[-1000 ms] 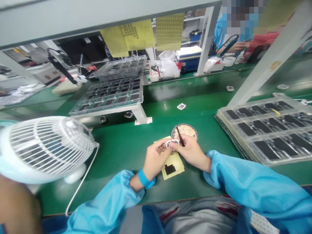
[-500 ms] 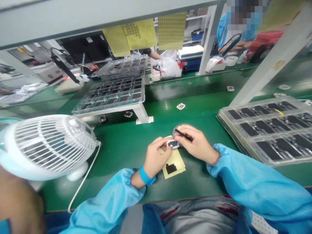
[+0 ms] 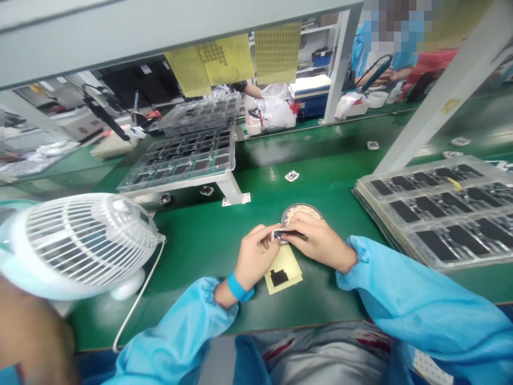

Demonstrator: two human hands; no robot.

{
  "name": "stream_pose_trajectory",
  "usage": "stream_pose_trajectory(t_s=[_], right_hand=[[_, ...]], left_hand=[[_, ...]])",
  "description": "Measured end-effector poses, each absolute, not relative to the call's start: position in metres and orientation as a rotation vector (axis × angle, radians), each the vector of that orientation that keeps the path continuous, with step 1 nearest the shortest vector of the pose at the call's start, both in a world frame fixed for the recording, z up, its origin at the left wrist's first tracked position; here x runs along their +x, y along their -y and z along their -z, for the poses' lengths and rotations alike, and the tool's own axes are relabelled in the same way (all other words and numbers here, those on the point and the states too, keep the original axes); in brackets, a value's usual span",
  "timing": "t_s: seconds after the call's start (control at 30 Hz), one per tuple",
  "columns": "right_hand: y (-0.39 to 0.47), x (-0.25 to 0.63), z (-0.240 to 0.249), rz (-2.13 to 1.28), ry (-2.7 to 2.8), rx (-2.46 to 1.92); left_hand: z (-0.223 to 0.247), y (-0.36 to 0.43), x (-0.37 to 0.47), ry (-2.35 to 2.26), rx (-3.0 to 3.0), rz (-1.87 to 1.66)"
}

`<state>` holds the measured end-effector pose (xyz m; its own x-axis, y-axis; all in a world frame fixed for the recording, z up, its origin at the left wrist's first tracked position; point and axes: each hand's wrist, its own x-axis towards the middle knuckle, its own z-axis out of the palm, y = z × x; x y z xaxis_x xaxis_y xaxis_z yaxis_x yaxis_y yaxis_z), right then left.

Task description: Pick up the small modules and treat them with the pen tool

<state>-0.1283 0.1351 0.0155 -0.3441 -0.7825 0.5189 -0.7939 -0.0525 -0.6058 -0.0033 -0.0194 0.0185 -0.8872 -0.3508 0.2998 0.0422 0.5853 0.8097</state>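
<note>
My left hand (image 3: 256,258) pinches a small white-rimmed part (image 3: 274,235) between thumb and fingers, just above the bench. My right hand (image 3: 323,243) grips a slim black tool, apparently tweezers (image 3: 295,233), whose tip lies over the part. Exactly where the tip touches is too small to tell. Beneath both hands lies a yellow backing sheet (image 3: 292,262) with a black cut-out piece (image 3: 279,277) on it. A round dish (image 3: 304,207) full of small pale bits sits behind my right hand and is partly covered by it.
On the left stands a white fan (image 3: 80,243) with its cable on the bench. Stacked clear trays (image 3: 433,214) of black parts lie at right; another tray (image 3: 180,160) rests on a raised shelf. Several white-rimmed parts (image 3: 292,176) lie farther back. Co-workers are across the bench.
My right hand has moved slightly left and lower, and the black tool now lies flatter across the part. More of the round dish shows. The camera view has shifted a little.
</note>
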Motion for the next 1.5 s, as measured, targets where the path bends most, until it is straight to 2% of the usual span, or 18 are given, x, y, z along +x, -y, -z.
stream_pose_trajectory(t_s=[0.17,0.27,0.4,0.5,0.7,0.8,0.9,1.03,1.07,1.13,1.23,1.4,1.5], right_hand=[[-0.141,-0.135,-0.026,-1.294,2.269,1.817],[-0.147,-0.148,-0.031,-1.269,2.396,1.618],[-0.152,-0.167,-0.029,-1.159,2.571,1.313],[-0.152,-0.174,-0.025,-1.25,2.525,1.219],[-0.153,-0.171,-0.031,-1.457,2.303,1.236],[-0.156,-0.168,-0.036,-1.434,2.256,1.3],[-0.155,-0.16,-0.037,-1.749,2.358,1.33],[-0.146,-0.136,-0.029,-2.458,2.497,1.401],[-0.144,-0.129,-0.026,-2.526,2.514,1.468],[-0.139,-0.114,-0.019,-2.534,2.523,1.602],[-0.133,-0.096,-0.008,-2.459,2.565,1.594],[-0.129,-0.088,0.0,-2.314,2.67,1.462],[-0.13,-0.089,0.0,-2.266,2.657,1.487]], left_hand=[[-0.015,0.03,-0.018,2.468,0.257,1.261],[-0.012,0.057,-0.053,2.422,0.305,1.328],[-0.014,0.103,-0.121,2.453,0.396,1.07],[-0.015,0.118,-0.161,2.465,0.444,0.938],[-0.004,0.089,-0.197,2.639,0.398,0.512],[-0.006,0.076,-0.205,2.704,0.421,0.469],[-0.022,0.07,-0.195,2.619,0.365,0.765],[-0.044,0.061,-0.138,2.241,0.358,1.933],[-0.046,0.059,-0.118,2.107,0.392,2.172],[-0.047,0.056,-0.078,1.929,0.523,2.408],[-0.04,0.059,-0.032,1.942,0.626,2.417],[-0.024,0.072,-0.009,2.486,0.349,2.178],[-0.018,0.075,-0.009,2.625,0.199,2.064]])
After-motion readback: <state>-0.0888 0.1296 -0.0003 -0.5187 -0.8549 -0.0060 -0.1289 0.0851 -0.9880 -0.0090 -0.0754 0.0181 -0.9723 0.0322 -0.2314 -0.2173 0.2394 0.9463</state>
